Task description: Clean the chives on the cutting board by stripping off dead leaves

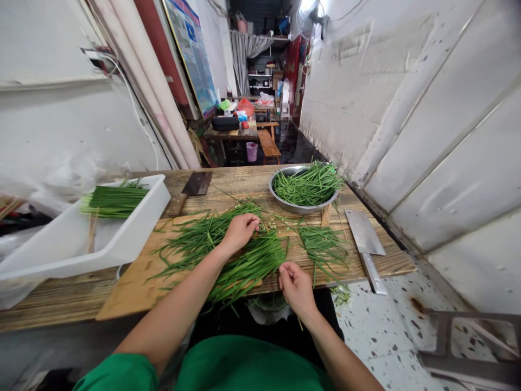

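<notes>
Long green garlic chives (256,260) lie in a loose pile on a wooden cutting board (138,271). My left hand (241,232) is over the pile, its fingers curled in a pinch; whatever may be between them is too small to make out. At the right end of the chives, near the table's front edge, my right hand (298,288) is closed with thumb and forefinger together; its contents cannot be made out either. A smaller bunch of chives (323,247) lies to the right. Behind it, a metal bowl (299,208) is heaped with more chives.
One cleaver (198,183) lies at the back left, another cleaver (366,239) at the right with its handle over the edge. A white plastic tray (134,239) on the left holds bundled chives. Small pale scraps (280,224) are scattered behind the pile. A wall (407,136) runs along the right.
</notes>
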`<state>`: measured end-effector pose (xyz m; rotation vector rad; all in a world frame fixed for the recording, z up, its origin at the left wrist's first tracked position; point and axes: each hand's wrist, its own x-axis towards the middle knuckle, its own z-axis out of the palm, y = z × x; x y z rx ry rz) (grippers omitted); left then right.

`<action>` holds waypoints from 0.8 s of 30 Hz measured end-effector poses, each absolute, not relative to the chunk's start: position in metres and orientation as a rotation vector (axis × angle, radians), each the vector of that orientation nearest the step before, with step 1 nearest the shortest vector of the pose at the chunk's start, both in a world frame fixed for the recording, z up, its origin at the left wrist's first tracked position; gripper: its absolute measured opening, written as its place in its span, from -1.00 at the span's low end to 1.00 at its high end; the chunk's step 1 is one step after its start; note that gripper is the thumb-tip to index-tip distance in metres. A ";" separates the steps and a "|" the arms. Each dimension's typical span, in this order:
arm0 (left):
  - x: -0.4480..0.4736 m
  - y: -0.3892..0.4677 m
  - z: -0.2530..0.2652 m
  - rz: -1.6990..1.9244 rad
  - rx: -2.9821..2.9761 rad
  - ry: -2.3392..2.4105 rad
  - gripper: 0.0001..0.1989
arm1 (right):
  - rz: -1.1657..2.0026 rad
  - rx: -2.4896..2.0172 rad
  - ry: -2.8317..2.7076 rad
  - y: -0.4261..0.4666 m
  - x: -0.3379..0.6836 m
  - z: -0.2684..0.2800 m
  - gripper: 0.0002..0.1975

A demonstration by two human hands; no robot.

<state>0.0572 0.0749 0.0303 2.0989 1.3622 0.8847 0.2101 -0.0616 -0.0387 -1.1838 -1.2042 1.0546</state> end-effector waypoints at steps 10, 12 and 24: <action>0.059 0.078 0.024 0.799 2.006 1.356 -0.77 | 1.067 -1.184 -1.205 -0.061 0.211 -0.038 -0.78; 0.060 0.078 0.023 0.799 1.988 1.336 -0.76 | 1.067 -1.188 -1.202 -0.061 0.210 -0.040 -0.78; 0.060 0.074 0.027 0.821 1.970 1.344 -0.74 | 1.004 -1.203 -1.220 -0.059 0.210 -0.043 -0.74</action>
